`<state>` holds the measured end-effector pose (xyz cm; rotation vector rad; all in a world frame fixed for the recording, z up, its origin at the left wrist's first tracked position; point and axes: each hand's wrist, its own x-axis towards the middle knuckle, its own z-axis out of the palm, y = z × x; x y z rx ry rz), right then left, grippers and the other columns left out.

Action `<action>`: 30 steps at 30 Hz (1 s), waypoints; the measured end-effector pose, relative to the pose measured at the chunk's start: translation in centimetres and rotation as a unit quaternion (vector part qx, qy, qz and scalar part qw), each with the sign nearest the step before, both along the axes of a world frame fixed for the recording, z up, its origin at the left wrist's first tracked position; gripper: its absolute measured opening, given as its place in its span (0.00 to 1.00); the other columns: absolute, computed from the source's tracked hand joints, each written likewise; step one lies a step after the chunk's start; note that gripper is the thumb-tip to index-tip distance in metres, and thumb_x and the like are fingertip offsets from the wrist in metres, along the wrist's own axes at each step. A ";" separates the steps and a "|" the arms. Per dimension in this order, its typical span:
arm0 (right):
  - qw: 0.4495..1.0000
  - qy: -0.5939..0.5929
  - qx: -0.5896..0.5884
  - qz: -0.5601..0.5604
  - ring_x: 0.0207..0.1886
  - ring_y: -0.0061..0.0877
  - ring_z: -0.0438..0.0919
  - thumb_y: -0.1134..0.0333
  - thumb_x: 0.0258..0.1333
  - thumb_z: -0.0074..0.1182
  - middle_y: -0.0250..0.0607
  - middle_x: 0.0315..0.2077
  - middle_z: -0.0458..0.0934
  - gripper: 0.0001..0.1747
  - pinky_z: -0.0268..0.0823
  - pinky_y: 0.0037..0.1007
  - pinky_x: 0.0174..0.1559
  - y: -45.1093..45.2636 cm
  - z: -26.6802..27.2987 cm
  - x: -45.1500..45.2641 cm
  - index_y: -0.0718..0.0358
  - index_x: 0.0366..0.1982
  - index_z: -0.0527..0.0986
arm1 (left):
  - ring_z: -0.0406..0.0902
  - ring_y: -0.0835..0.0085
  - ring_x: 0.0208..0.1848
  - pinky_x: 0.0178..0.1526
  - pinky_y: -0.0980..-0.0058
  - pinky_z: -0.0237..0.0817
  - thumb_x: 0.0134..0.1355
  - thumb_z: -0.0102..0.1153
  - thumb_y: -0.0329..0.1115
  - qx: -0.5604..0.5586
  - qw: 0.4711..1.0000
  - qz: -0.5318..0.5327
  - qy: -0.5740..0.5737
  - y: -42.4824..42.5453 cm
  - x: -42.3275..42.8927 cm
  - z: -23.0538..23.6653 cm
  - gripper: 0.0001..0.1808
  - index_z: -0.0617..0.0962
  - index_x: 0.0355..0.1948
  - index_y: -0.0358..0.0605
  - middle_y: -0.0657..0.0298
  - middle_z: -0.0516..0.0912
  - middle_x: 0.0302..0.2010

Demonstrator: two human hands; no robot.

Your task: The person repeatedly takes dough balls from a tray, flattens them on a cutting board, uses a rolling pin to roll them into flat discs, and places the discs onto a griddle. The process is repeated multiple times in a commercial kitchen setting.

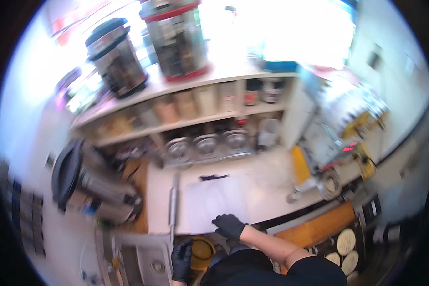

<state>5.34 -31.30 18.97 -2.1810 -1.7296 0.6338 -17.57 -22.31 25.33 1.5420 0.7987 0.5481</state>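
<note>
My left hand (182,260), in a black glove, hangs beside the sink at the counter's front edge, near a round yellow lid or container (202,253); nothing shows in its curled fingers. Over the near edge of a white sheet (214,200) on the worktop is my right hand (228,226), also black-gloved, fingers partly bent; whether it touches the sheet I cannot tell. A dark, slim object (213,177) lies at the sheet's far edge. A metal rolling pin (173,200) rests along the left of the sheet. The picture is blurred.
A sink (157,266) is at the lower left, with a large dark-lidded steel container (103,186) behind it. Metal lidded pans (207,146) line the back under shelves (200,118). Right are a scale with red digits (348,146), a tape dispenser (316,175) and flat round dough pieces (346,242).
</note>
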 end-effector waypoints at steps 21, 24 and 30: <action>0.912 0.021 -0.140 0.384 0.54 0.43 0.75 0.59 0.53 0.59 0.51 0.48 0.78 0.25 0.67 0.41 0.56 10.9 -4.7 -35.3 0.62 0.52 0.76 | 0.77 0.77 0.43 0.49 0.76 0.68 0.61 0.59 0.28 0.033 0.526 0.849 -0.035 -12.7 -68.4 -17.0 0.14 0.80 0.49 0.40 0.64 0.83 0.42; 0.906 -0.006 -0.157 0.392 0.51 0.44 0.76 0.57 0.52 0.60 0.50 0.46 0.79 0.26 0.68 0.41 0.55 9.7 -4.4 -38.6 0.62 0.51 0.76 | 0.76 0.74 0.40 0.46 0.74 0.68 0.58 0.63 0.31 0.021 0.479 0.878 -0.003 -13.2 -79.0 -22.4 0.19 0.80 0.50 0.39 0.64 0.82 0.39; 0.843 -0.141 0.057 0.516 0.53 0.44 0.76 0.60 0.50 0.59 0.49 0.49 0.79 0.29 0.68 0.40 0.58 8.6 -2.4 -41.8 0.61 0.55 0.75 | 0.71 0.76 0.23 0.26 0.74 0.65 0.55 0.67 0.35 -0.078 0.424 0.902 -0.025 -9.4 -94.8 -30.1 0.26 0.75 0.55 0.46 0.66 0.80 0.32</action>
